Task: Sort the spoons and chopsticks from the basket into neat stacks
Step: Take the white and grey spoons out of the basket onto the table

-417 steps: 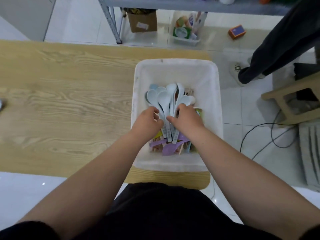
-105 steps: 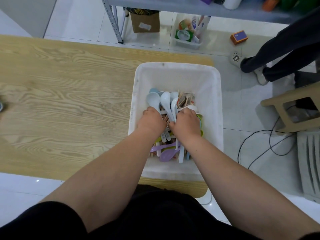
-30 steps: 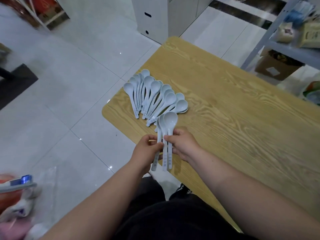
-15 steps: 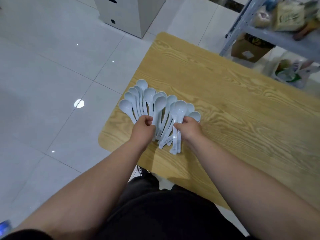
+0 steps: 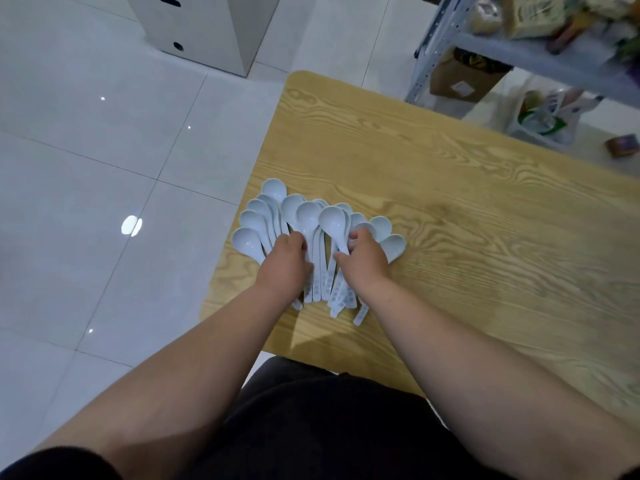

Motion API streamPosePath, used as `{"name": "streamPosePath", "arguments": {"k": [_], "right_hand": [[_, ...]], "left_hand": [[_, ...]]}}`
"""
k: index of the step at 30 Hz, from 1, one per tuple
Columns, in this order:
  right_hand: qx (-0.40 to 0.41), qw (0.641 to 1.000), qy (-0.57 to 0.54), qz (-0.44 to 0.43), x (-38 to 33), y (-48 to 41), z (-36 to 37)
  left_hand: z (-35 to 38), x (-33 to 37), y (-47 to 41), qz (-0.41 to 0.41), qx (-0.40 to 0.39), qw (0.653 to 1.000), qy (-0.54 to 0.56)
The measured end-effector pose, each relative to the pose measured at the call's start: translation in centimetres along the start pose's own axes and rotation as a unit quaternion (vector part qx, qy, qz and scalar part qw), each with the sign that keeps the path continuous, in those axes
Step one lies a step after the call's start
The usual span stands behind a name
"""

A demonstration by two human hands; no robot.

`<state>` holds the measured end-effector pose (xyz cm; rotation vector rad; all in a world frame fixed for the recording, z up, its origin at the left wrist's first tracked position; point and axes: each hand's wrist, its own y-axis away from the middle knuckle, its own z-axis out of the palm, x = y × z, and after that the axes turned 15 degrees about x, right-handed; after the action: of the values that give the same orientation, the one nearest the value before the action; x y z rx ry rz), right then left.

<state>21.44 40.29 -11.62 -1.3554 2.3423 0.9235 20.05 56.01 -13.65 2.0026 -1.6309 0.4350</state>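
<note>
Under and just beyond both hands' curled fingers, pale blue spoons lie fanned on the worktop, left hand gripping handles, right hand pinching the top spoon; spoons seem partly stacked, chopsticks and basket unseen

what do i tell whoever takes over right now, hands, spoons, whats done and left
Left hand: lies over the handles of the pale blue spoons; grip unclear.
Right hand: pinches the handle of the top spoon.
Spoons: fanned, overlapping, near a corner of the wooden table.
Done: spoons are out on the table.
Left: square the fan into a neat stack; basket and chopsticks out of view.
</note>
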Motion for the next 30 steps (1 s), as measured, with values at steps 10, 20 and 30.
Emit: {"name": "streamPosePath", "arguments": {"k": [10,20,30], "right_hand": [[0.012,0.977,0.120,-0.173,1.1,1.1,0.1],[-0.035,0.963,0.130,-0.232,2.3,2.4,-1.1],[-0.009,0.996,-0.037,-0.082,9.5,9.1,-10.5]], "left_hand": [[-0.1,-2.2,1.3,0.241,0.034,0.964,-0.104],[-0.9,-1.4,1.9,0.214,-0.032,0.970,-0.107],[-2.4,4.0,7.4,0.139,-0.094,0.978,0.124]]}}
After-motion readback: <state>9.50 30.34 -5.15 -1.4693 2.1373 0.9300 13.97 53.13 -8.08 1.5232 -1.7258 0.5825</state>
